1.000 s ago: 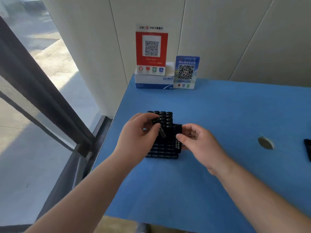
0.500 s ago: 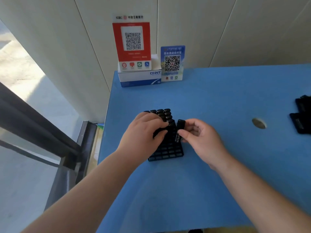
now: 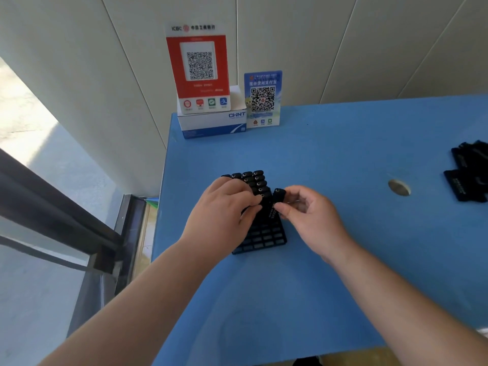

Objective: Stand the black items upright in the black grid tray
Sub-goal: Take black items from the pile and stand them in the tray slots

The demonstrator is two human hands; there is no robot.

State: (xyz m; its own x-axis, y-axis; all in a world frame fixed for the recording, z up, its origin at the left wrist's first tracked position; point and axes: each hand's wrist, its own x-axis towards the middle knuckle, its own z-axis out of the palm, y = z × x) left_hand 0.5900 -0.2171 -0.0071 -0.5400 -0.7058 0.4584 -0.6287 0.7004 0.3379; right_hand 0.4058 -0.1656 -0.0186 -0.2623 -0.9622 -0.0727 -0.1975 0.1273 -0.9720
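A black grid tray [image 3: 264, 240] lies on the blue table, its near rows showing bare cells. Several black items [image 3: 253, 178] stand upright in its far rows. My left hand [image 3: 224, 210] lies over the tray's left side, its thumb and fingers pinching one black item [image 3: 260, 204] among the standing ones. My right hand [image 3: 307, 213] pinches another black item [image 3: 277, 198] upright at the tray's right edge. A pile of loose black items [image 3: 468, 173] lies at the table's far right.
A white box [image 3: 211, 124] with a red QR sign [image 3: 199, 70] on it and a blue QR card [image 3: 262, 99] stand against the wall. A round hole [image 3: 399, 188] sits in the table [image 3: 343, 159] right of the tray. The table's left edge drops beside a window frame.
The view has swung right, bringing the loose pile into sight. My left hand has moved its item down among the standing ones; my right hand has drawn closer to the tray's edge.
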